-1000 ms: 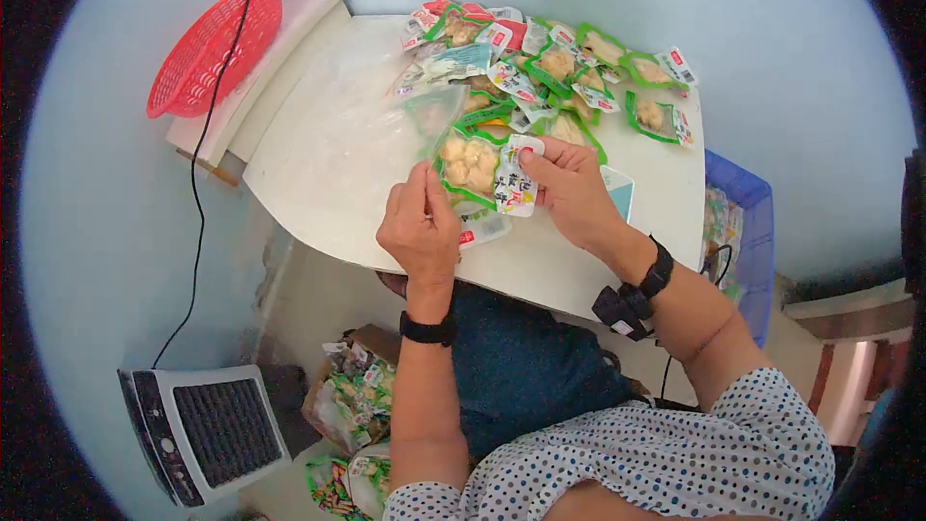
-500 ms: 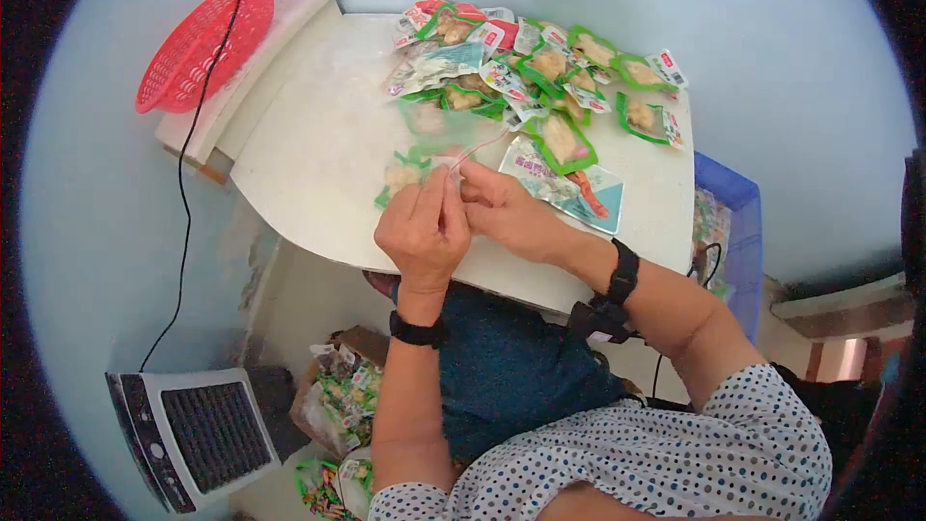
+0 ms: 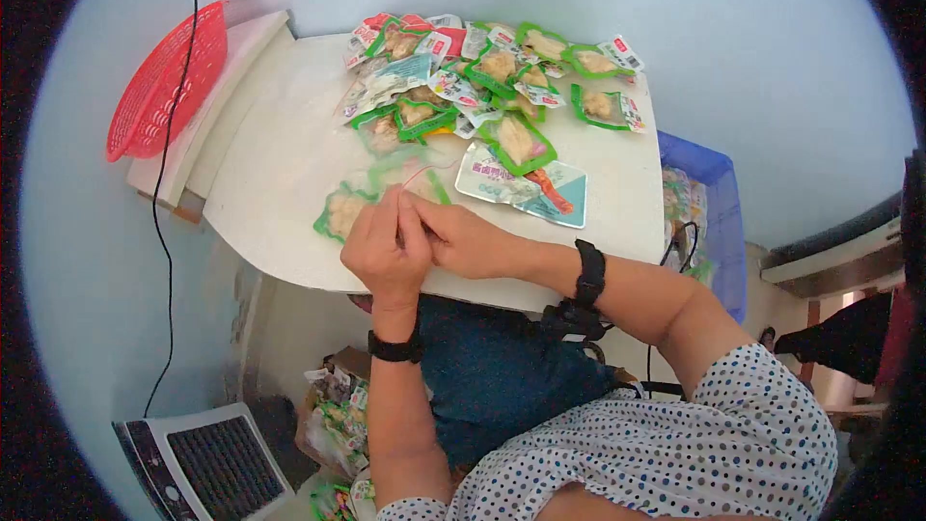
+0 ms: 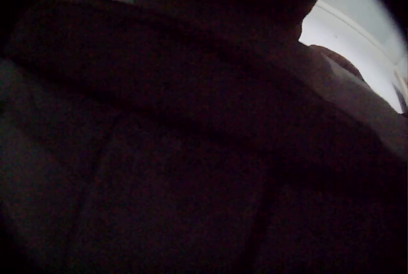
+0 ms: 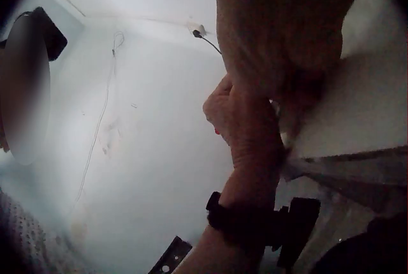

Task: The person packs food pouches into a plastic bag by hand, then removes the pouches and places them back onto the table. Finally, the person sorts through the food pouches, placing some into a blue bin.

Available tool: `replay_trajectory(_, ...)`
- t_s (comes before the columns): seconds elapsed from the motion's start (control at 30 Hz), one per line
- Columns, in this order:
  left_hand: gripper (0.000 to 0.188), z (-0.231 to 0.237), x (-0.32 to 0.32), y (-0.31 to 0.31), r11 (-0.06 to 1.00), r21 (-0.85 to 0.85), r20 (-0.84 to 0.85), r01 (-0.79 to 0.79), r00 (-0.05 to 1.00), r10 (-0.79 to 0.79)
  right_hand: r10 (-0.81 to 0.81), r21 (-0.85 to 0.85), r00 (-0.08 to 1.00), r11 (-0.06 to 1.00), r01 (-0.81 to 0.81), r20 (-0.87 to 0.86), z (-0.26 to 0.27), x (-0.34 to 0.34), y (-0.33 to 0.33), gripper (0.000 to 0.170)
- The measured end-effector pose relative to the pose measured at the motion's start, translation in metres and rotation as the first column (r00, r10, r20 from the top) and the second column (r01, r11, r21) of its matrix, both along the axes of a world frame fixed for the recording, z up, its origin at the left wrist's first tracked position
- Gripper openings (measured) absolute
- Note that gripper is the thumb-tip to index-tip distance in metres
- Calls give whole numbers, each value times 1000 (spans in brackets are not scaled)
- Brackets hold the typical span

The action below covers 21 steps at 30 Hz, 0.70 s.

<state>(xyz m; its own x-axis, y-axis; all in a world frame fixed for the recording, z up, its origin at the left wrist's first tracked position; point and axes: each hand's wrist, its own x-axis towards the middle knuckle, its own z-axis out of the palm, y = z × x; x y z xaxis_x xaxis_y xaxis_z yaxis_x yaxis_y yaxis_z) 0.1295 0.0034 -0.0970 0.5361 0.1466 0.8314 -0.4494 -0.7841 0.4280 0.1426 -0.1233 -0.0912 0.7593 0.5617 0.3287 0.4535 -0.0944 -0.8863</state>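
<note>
In the head view both hands meet over the table's front part. The left hand (image 3: pixel 389 249) has its fingers curled and pinches the edge of a clear bag (image 3: pixel 394 174) with a thin red line. Against it, the right hand (image 3: pixel 470 239) pinches the same edge; the fingertips are partly hidden. Left of them lies a green-edged food packet (image 3: pixel 342 212). A white and teal packet (image 3: pixel 497 178) lies to the right. The right wrist view shows the left hand (image 5: pixel 245 118) beside the dark right hand (image 5: pixel 280 31). The left wrist view is almost wholly dark.
Several food packets (image 3: pixel 497 63) are heaped at the back of the white table (image 3: pixel 280 135). A red basket (image 3: pixel 169 87) stands on a ledge at the left. At the right is a blue crate (image 3: pixel 723 193); a fan-like appliance (image 3: pixel 222 463) stands low at the left.
The food packet held a second ago now lies in or under clear plastic left of the hands. The right hand has moved left beside the left hand, and the head view has shifted.
</note>
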Motion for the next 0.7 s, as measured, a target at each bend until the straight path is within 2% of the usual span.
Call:
replay_trajectory(0.13,12,4,0,-3,1000,6,-7,22,1000,-22,-11,0,992,1000,11,-122,12,0,-3,33)
replay_trajectory(0.27,11,6,1,-4,998,54,-22,14,1000,-13,50,-30,938,998,-64,-343,12,9,-11,52)
replay_trajectory(0.37,11,6,1,-5,1000,0,-23,21,1000,-21,-147,-31,962,989,144,-229,19,5,-14,38)
replay_trajectory(0.47,11,8,0,-5,998,61,-16,-16,1000,17,-374,-22,902,925,379,-216,31,17,-29,30)
replay_trajectory(0.53,10,11,-5,-5,1000,29,-129,-13,991,16,-568,27,823,823,567,7,41,31,-48,26)
replay_trajectory(0.6,10,11,-7,-6,1000,14,-195,-15,981,18,-715,-149,693,678,720,91,42,48,-73,27)
replay_trajectory(0.63,10,10,-7,-6,1000,15,-204,-15,979,17,-734,-120,617,611,782,284,35,58,-85,27)
replay_trajectory(0.7,10,8,-5,-4,999,39,-169,-16,985,23,-685,-13,384,480,877,620,18,73,-103,28)
